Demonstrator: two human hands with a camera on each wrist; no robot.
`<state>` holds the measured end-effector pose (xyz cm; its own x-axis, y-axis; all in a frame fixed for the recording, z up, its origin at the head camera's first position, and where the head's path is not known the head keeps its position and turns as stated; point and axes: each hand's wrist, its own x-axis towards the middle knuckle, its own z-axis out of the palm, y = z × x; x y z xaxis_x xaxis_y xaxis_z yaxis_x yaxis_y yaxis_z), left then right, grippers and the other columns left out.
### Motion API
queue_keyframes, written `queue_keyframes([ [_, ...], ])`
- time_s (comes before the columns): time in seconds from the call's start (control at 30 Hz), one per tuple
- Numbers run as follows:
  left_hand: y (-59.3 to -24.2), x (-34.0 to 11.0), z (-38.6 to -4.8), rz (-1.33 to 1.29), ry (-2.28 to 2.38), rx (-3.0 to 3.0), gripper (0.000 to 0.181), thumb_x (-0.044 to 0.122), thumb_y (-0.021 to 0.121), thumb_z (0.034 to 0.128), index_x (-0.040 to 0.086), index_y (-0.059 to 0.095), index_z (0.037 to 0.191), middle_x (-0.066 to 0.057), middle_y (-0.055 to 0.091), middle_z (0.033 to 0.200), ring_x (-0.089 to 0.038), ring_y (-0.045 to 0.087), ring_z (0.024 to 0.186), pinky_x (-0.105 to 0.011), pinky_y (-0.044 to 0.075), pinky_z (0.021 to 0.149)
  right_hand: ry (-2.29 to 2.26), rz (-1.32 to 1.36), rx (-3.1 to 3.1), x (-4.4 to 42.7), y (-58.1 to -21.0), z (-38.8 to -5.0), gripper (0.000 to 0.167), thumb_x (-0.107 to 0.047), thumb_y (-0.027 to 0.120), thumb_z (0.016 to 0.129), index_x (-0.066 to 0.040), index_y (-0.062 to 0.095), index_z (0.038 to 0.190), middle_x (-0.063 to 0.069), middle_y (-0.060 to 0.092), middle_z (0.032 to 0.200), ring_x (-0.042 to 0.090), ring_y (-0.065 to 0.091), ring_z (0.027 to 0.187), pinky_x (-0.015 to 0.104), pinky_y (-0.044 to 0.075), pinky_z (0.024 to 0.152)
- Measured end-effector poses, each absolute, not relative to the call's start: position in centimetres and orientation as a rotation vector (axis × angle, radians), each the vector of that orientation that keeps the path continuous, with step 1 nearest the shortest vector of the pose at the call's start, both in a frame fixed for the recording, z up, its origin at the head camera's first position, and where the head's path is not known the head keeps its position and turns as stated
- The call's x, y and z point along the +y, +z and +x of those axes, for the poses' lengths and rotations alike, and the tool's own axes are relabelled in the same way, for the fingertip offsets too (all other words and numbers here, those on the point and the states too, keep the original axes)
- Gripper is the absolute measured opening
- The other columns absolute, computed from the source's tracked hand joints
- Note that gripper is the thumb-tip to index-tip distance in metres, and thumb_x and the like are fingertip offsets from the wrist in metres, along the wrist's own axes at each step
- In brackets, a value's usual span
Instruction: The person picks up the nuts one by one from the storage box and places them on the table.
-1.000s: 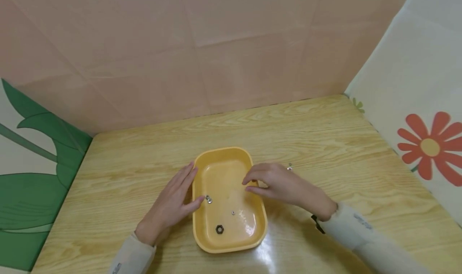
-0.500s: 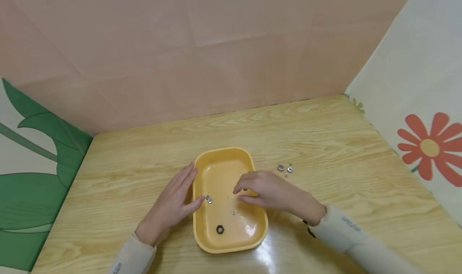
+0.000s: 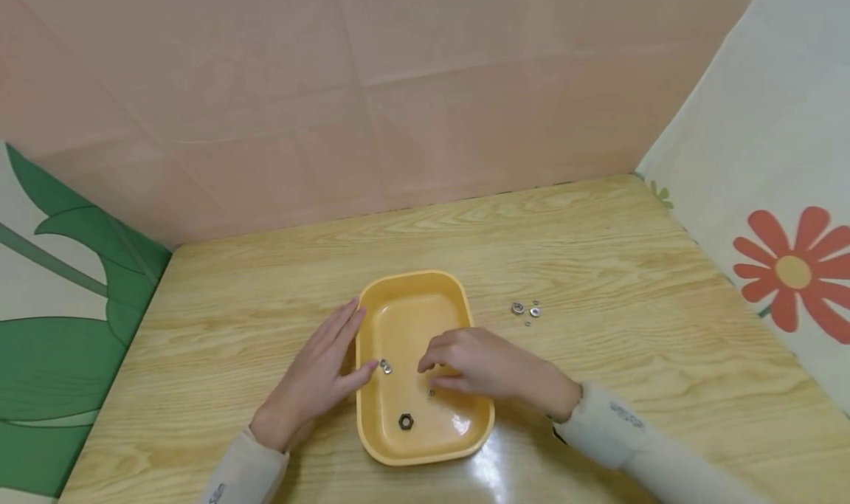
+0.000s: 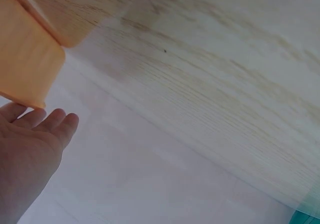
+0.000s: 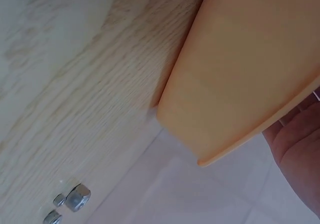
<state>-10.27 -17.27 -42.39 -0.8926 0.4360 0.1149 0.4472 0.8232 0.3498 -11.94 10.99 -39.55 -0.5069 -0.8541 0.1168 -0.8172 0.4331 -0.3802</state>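
A yellow rectangular tray (image 3: pixel 413 319) stands on the table in the head view. My left hand (image 3: pixel 315 375) rests along its left rim, fingers extended, thumb reaching inside near two small silver nuts (image 3: pixel 386 367). My right hand (image 3: pixel 478 360) is over the tray's right side, fingers bent and thumb apart from them. Its thumb tip is right by a tiny nut (image 3: pixel 430 392) on the tray floor; whether it touches cannot be told. A larger dark hex nut (image 3: pixel 406 421) lies near the tray's front. The right wrist view hides the right fingertips behind the tray wall (image 5: pixel 240 73).
Right of the tray, several silver nuts of different sizes lie on the wood-grain table (image 3: pixel 598 253), the biggest nut (image 3: pixel 518 308) leftmost. A pinkish wall sheet (image 3: pixel 425 105) closes off the back. A sheet with a red flower (image 3: pixel 792 271) stands at the right.
My right hand has moved left and toward the tray's front, down to the tiny nut, uncovering the nuts on the table. The left hand and tray have stayed put.
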Motion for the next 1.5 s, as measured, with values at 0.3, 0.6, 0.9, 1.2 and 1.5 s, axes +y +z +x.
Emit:
queue_keyframes([
  [0.3, -42.5, -17.3, -10.3, -0.732, -0.574, -2.943, 0.083, 0.049, 0.06, 0.0939, 0.004, 0.029, 0.155, -0.012, 0.022, 0.165, -0.035, 0.028, 0.15, -0.052, 0.029, 0.122, -0.573, -1.531, 2.549, 10.4, -39.7, -11.7, 0.022, -0.02, 0.072, 0.09, -0.015, 0.074, 0.111, -0.005, 0.074, 0.107, 0.008, 0.068, 0.101, 0.024, 0.056, 0.092],
  [0.6, -42.4, -17.3, -10.2, -0.725, -0.578, -2.949, 0.081, 0.049, 0.059, 0.0949, 0.005, 0.029, 0.156, -0.011, 0.022, 0.166, -0.033, 0.028, 0.15, -0.051, 0.028, 0.122, -0.623, -1.453, 2.515, 10.3, -40.0, -11.7, 0.03, -0.017, 0.076, 0.086, -0.013, 0.072, 0.115, -0.003, 0.073, 0.113, 0.009, 0.067, 0.104, 0.024, 0.055, 0.094],
  [0.9, -42.3, -17.3, -10.2, -0.732, -0.566, -2.947, 0.083, 0.05, 0.059, 0.0941, 0.004, 0.028, 0.156, -0.01, 0.02, 0.166, -0.035, 0.028, 0.15, -0.052, 0.028, 0.122, -0.637, -1.365, 2.489, 10.3, -39.9, -11.9, 0.028, -0.016, 0.075, 0.087, -0.01, 0.072, 0.114, 0.0, 0.073, 0.113, 0.011, 0.067, 0.102, 0.024, 0.056, 0.092],
  [1.2, -42.5, -17.3, -10.4, -0.742, -0.544, -2.939, 0.083, 0.05, 0.059, 0.0943, 0.003, 0.028, 0.155, -0.013, 0.022, 0.165, -0.035, 0.028, 0.15, -0.052, 0.028, 0.122, -0.452, -1.37, 2.539, 9.7, -40.5, -11.7, 0.022, -0.02, 0.079, 0.082, -0.015, 0.076, 0.103, -0.006, 0.074, 0.094, 0.006, 0.065, 0.085, 0.023, 0.055, 0.08],
  [1.5, -42.4, -17.3, -10.3, -0.735, -0.581, -2.959, 0.083, 0.05, 0.059, 0.0945, 0.004, 0.028, 0.156, -0.011, 0.019, 0.166, -0.033, 0.026, 0.151, -0.051, 0.027, 0.123, -0.434, -1.358, 2.536, 9.3, -40.7, -11.8, 0.019, -0.023, 0.08, 0.079, -0.02, 0.065, 0.067, -0.014, 0.049, 0.059, 0.001, 0.041, 0.056, 0.016, 0.038, 0.056],
])
